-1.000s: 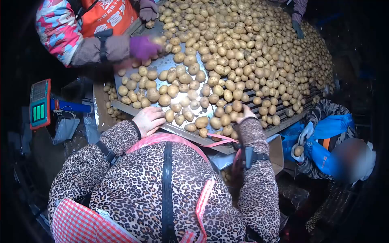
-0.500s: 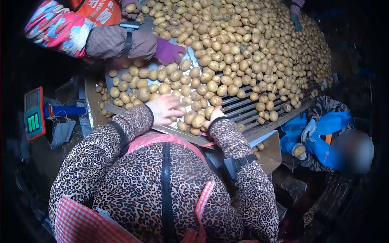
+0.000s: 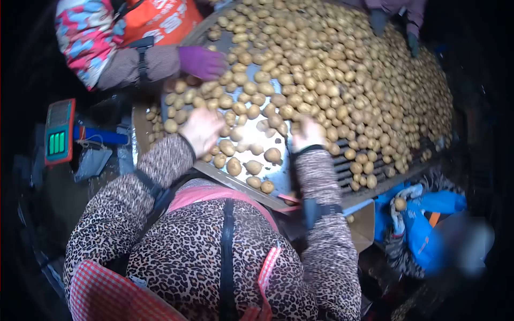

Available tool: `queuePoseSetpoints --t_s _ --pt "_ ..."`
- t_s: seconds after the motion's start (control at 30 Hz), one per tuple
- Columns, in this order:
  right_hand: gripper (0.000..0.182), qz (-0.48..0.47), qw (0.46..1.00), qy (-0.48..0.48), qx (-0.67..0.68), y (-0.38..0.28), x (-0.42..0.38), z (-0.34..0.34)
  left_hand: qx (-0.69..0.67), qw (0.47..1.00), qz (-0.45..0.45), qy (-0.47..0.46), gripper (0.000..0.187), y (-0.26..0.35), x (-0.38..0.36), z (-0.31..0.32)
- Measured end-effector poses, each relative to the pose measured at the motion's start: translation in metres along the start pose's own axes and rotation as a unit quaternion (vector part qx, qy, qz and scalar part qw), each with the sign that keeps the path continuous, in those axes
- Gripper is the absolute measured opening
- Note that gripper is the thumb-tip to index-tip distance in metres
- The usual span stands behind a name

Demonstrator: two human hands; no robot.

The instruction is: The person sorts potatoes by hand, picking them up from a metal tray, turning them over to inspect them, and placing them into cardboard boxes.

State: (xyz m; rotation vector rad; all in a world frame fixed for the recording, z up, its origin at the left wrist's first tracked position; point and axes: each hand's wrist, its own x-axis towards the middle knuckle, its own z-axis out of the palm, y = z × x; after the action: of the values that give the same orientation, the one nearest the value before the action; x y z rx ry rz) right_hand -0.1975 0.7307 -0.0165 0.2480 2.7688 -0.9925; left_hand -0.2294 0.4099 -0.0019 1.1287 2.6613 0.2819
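Note:
My left hand (image 3: 203,131) rests among loose potatoes (image 3: 233,166) on the left of a shiny metal surface (image 3: 273,174), its fingers loosely apart and slightly blurred. At the edge of the slatted part, my right hand (image 3: 309,132) reaches into the potato heap (image 3: 342,80); motion smears its fingers and hides what they touch. Between my hands several potatoes lie scattered on the metal, with a few more at the near rim.
At the upper left is a co-worker's purple-gloved hand (image 3: 202,62). A person in a blue apron (image 3: 423,230) holds a potato at the right, near a cardboard box (image 3: 361,224). Another person's gloves (image 3: 378,22) are at the far side. A scale (image 3: 59,132) stands left.
My right hand has moved up and right, my left slightly left. Potatoes between them have thinned, baring more metal. The purple glove has drawn back leftward. The view has shifted.

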Motion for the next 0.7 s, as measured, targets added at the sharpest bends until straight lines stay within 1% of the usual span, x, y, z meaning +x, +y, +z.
queuePoseSetpoints --t_s 0.03,0.07,0.1,0.13,0.17,0.2,0.23,0.27,0.3,0.37,0.4,0.43,0.5,0.57,0.6,0.63,0.7 --pt "0.050 0.045 0.994 0.069 -0.069 0.034 0.013 -0.005 -0.021 0.997 0.069 0.041 0.036 0.002 -0.028 0.017" --pt "0.064 0.016 0.994 0.048 -0.101 0.057 0.031 -0.024 -0.020 0.996 0.065 -0.057 0.036 0.011 -0.047 0.019" --pt "0.075 -0.013 0.980 0.149 -0.130 0.113 0.056 -0.003 -0.058 0.992 0.107 0.028 0.036 0.015 -0.069 0.022" --pt "0.083 0.053 0.994 0.051 -0.078 0.107 0.070 -0.022 -0.089 0.991 0.099 0.025 0.036 0.016 -0.090 0.033" --pt "0.088 0.064 0.981 0.037 -0.179 0.092 0.088 -0.023 -0.105 0.992 0.043 -0.060 0.035 0.017 -0.105 0.036" --pt "0.091 0.117 0.966 0.017 -0.231 0.075 0.098 -0.012 -0.090 0.994 0.044 -0.031 0.034 0.015 -0.116 0.038" --pt "0.093 0.172 0.944 -0.004 -0.283 0.032 0.097 -0.010 -0.077 0.996 0.046 -0.003 0.034 0.015 -0.124 0.037" --pt "0.097 0.183 0.941 0.051 -0.282 0.031 0.107 0.012 -0.078 0.996 0.034 -0.002 0.033 0.017 -0.129 0.037" --pt "0.098 0.181 0.939 0.084 -0.279 0.032 0.109 0.027 -0.078 0.997 0.023 0.000 0.032 0.018 -0.131 0.037" --pt "0.099 0.168 0.943 0.022 -0.286 0.001 0.099 0.019 -0.075 0.997 0.004 -0.005 0.031 0.017 -0.135 0.038" --pt "0.097 0.115 0.949 0.001 -0.292 -0.001 0.089 0.021 -0.073 0.997 -0.001 -0.012 0.030 0.017 -0.136 0.041" --pt "0.090 0.017 0.944 -0.002 -0.328 0.015 0.090 0.036 -0.071 0.997 -0.005 -0.016 0.030 0.018 -0.134 0.044" --pt "0.080 -0.043 0.930 -0.048 -0.361 -0.019 0.067 0.045 -0.084 0.996 0.016 0.000 0.030 0.015 -0.124 0.040" --pt "0.073 0.027 0.946 -0.165 -0.280 -0.082 0.030 0.041 -0.088 0.995 0.040 0.025 0.030 0.018 -0.109 0.038" --pt "0.073 -0.014 0.944 -0.157 -0.289 -0.087 0.015 0.055 -0.092 0.994 0.049 -0.015 0.035 0.021 -0.101 0.031" --pt "0.073 -0.053 0.941 -0.149 -0.299 -0.088 -0.002 0.067 -0.079 0.995 0.060 0.000 0.036 0.026 -0.094 0.026" --pt "0.074 -0.095 0.943 -0.157 -0.277 -0.096 -0.043 0.069 -0.051 0.995 0.084 0.031 0.038 0.029 -0.084 0.018"
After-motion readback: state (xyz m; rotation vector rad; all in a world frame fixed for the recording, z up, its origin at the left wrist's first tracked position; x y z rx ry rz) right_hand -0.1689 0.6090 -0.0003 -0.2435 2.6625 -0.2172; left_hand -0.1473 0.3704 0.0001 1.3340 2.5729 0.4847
